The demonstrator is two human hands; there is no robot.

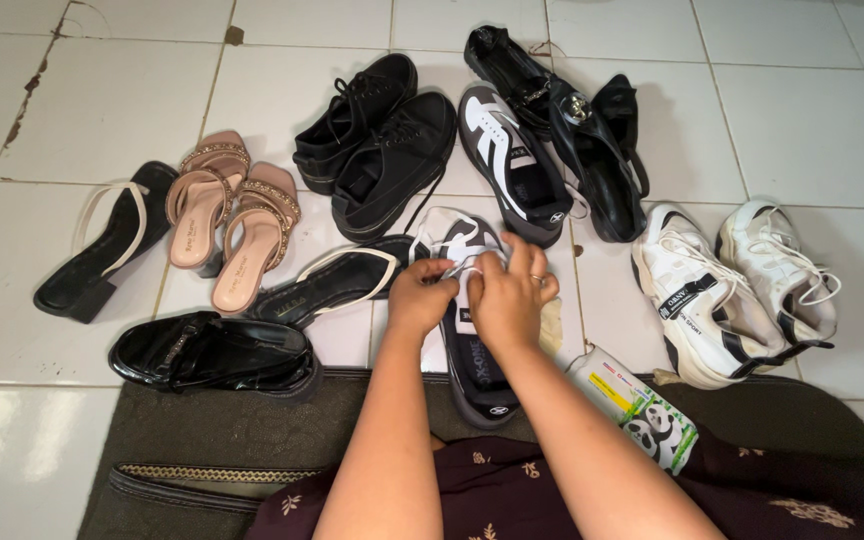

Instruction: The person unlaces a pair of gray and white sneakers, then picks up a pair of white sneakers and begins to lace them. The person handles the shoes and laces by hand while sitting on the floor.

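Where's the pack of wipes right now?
The pack of wipes lies low and right of centre in the head view, beside the person's right forearm, just below the white sneakers.

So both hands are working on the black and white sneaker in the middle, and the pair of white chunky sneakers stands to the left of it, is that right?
Not quite. Both hands, left and right, are on the black and white sneaker, but the white chunky sneakers stand to its right, not its left, as the head view shows. On the left are pink sandals.
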